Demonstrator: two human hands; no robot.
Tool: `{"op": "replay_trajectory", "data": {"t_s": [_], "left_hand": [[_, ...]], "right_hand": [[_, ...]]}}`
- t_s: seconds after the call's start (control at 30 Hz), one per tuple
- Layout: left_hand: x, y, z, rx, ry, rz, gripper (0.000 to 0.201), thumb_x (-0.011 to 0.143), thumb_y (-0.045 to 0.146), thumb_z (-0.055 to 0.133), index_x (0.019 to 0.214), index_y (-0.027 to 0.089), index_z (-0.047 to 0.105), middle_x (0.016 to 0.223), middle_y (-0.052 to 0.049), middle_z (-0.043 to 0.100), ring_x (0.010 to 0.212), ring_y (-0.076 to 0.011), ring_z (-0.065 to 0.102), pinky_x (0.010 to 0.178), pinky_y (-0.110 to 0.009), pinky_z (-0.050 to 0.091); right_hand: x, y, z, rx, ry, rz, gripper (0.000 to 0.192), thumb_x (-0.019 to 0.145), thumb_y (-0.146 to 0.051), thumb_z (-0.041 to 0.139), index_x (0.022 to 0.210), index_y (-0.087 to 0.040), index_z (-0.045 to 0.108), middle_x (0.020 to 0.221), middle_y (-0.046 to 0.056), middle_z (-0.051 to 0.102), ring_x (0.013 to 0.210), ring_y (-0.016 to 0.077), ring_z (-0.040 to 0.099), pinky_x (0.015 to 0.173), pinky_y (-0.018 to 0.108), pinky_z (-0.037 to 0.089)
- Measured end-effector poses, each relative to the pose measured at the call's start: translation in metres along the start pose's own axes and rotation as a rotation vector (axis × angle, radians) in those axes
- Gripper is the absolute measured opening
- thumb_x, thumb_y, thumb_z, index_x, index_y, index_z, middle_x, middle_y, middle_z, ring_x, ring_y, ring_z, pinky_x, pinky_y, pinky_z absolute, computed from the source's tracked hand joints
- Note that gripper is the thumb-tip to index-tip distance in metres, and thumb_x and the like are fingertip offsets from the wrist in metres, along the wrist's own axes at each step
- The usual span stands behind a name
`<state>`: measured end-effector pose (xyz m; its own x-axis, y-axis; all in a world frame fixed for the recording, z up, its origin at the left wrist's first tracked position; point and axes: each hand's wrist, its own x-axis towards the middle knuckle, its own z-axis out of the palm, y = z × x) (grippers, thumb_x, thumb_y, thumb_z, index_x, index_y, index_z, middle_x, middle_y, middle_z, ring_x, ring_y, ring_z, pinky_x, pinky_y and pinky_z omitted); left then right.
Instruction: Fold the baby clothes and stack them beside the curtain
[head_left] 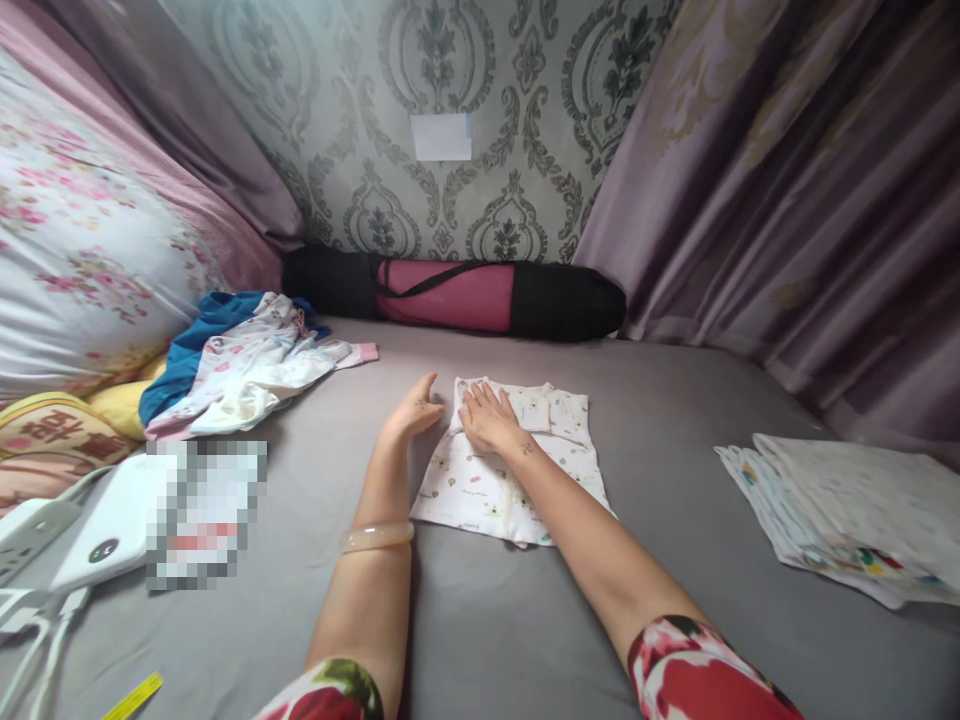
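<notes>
While I press the small printed garment [510, 470] flat on the grey bed sheet [660, 420], entries as follows. Garment: white, partly folded, dead centre, top edge toward 12 o'clock. Right hand [489, 418]: fully open, palm down on the garment's upper left, gripping nothing. Left hand [414, 410]: open, fingers together, on the sheet just beside the garment at 9 o'clock, holding nothing. Best handled by smoothing outward from the fold with a flat palm. Loose clothes pile [247, 360]: 10 o'clock. Folded stack [847, 515]: 3 o'clock. Rolled mat [457, 292]: 12 o'clock
</notes>
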<state>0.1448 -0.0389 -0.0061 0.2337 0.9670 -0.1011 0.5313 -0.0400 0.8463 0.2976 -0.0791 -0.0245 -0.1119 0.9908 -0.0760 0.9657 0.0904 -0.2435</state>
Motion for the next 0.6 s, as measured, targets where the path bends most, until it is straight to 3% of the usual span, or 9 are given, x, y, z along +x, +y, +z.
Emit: {"op": "replay_trajectory", "data": {"t_s": [0.13, 0.23, 0.37, 0.5, 0.6], "left_hand": [[-0.001, 0.001, 0.000, 0.047, -0.016, -0.008, 0.083, 0.066, 0.014, 0.056, 0.145, 0.007, 0.034, 0.095, -0.007, 0.067, 0.080, -0.0154, 0.061, 0.069, -0.022, 0.046], [0.000, 0.000, -0.001, 0.077, -0.017, -0.012, 0.081, 0.068, 0.013, 0.056, 0.145, 0.006, 0.034, 0.101, -0.010, 0.068, 0.082, -0.0164, 0.063, 0.071, -0.023, 0.048], [0.002, -0.003, -0.001, 0.086, 0.021, 0.011, 0.077, 0.068, 0.012, 0.055, 0.143, 0.010, 0.039, 0.124, -0.013, 0.062, 0.098, -0.0179, 0.063, 0.079, -0.022, 0.049], [0.002, -0.002, 0.000, 0.087, 0.002, -0.027, 0.079, 0.069, 0.014, 0.055, 0.145, 0.010, 0.036, 0.141, -0.016, 0.049, 0.097, -0.0198, 0.063, 0.081, -0.026, 0.051], [0.000, 0.002, 0.000, 0.094, 0.004, -0.019, 0.078, 0.070, 0.015, 0.055, 0.146, 0.010, 0.036, 0.145, -0.016, 0.045, 0.098, -0.0221, 0.063, 0.082, -0.030, 0.052]], "right_hand": [[0.013, -0.009, 0.003, -0.031, 0.118, -0.080, 0.060, 0.098, -0.035, 0.022, 0.150, -0.007, 0.028, 0.158, 0.009, 0.021, 0.147, 0.0232, 0.010, 0.118, 0.043, 0.001], [0.020, -0.013, 0.013, -0.010, 0.094, -0.096, 0.063, 0.098, -0.037, 0.020, 0.150, -0.003, 0.026, 0.158, 0.012, 0.021, 0.147, 0.0232, 0.013, 0.118, 0.040, 0.005], [0.024, -0.013, 0.023, 0.030, 0.076, -0.076, 0.063, 0.097, -0.037, 0.021, 0.150, -0.002, 0.025, 0.158, 0.013, 0.019, 0.147, 0.0225, 0.013, 0.119, 0.039, 0.007], [0.022, -0.013, 0.015, 0.101, 0.045, -0.075, 0.063, 0.098, -0.040, 0.021, 0.150, -0.005, 0.025, 0.159, 0.012, 0.019, 0.147, 0.0207, 0.013, 0.119, 0.036, 0.009], [0.009, -0.007, 0.003, 0.172, 0.107, -0.087, 0.066, 0.098, -0.044, 0.021, 0.151, -0.004, 0.021, 0.159, 0.013, 0.017, 0.147, 0.0205, 0.012, 0.119, 0.034, 0.010]]}}
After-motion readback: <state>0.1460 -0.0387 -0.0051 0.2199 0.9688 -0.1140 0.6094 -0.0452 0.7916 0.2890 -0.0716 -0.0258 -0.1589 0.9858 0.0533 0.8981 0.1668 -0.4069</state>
